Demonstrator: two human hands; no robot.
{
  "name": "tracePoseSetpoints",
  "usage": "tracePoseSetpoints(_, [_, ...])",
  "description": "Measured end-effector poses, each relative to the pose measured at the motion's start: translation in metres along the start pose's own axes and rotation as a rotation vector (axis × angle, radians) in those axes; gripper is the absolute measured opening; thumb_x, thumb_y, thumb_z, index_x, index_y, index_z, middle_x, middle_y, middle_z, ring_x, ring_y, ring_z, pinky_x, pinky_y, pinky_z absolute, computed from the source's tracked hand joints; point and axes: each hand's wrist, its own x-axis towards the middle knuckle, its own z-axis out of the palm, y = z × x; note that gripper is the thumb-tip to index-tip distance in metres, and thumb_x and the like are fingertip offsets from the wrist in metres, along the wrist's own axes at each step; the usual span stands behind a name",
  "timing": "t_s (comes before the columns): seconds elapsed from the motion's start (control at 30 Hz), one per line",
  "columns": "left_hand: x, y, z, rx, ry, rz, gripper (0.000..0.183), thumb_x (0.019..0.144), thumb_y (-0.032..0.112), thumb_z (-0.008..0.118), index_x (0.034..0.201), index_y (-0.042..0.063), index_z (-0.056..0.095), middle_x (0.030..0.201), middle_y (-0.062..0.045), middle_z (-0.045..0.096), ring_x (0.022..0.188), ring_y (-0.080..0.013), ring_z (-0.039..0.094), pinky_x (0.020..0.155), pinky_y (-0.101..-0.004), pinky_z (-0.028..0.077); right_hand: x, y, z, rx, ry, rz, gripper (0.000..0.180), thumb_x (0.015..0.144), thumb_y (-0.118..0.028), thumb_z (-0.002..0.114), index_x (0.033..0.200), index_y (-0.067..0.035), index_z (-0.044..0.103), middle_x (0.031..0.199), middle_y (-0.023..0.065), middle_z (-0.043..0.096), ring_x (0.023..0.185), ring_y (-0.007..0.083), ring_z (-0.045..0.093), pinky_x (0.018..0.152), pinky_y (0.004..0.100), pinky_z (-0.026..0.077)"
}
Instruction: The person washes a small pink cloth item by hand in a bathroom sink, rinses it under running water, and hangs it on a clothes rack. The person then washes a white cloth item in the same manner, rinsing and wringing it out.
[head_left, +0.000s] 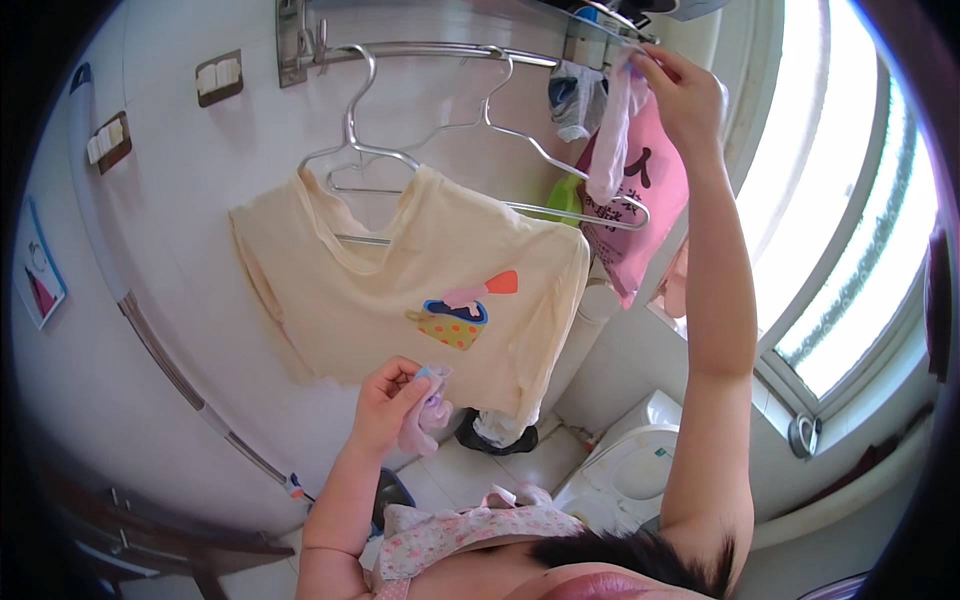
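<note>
My left hand (390, 409), low in front of the shirt, grips a small crumpled pale pink sock (426, 420) between thumb and fingers. Raised at the upper right, my right hand (679, 90) pinches the top of a long pale pink sock (609, 154) beside the rail's right end. The sock hangs down in front of a pink printed bag. A cream T-shirt (360, 322) with a cup print hangs on a metal hanger (351, 127) from the metal rail (427, 51). Behind it is another metal hanger (487, 105), whose right end shows bare.
A grey and blue cloth (577, 97) hangs by the rail's right end, near the pink bag (649, 187). Below are a toilet (637, 465) and a black-lined bin (495, 442). A bright window (840, 225) is at the right, a long pole (165, 367) against the left wall.
</note>
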Motion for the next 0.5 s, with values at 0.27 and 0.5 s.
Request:
tracePoseSetpoints(0.27, [0.007, 0.0, 0.006, 0.004, 0.08, 0.071, 0.01, 0.083, 0.01, 0.059, 0.084, 0.002, 0.054, 0.074, 0.0, 0.057, 0.065, -0.0035, 0.05, 0.059, -0.0177, 0.041, 0.022, -0.018, 0.074, 0.006, -0.055, -0.183, 0.019, 0.073, -0.023, 0.059, 0.079, -0.006, 0.066, 0.07, 0.0131, 0.063, 0.064, 0.0256, 0.062, 0.06, 0.0344, 0.047])
tracePoseSetpoints(0.5, [-0.003, -0.003, -0.002, 0.102, 0.132, 0.088, 0.007, 0.084, 0.009, 0.054, 0.083, 0.002, 0.052, 0.077, -0.006, 0.06, 0.067, -0.0089, 0.056, 0.063, -0.023, 0.046, 0.03, -0.015, 0.11, -0.051, -0.138, -0.285, 0.024, 0.073, -0.023, 0.055, 0.085, -0.005, 0.065, 0.082, 0.0184, 0.062, 0.079, 0.0341, 0.06, 0.072, 0.0406, 0.047])
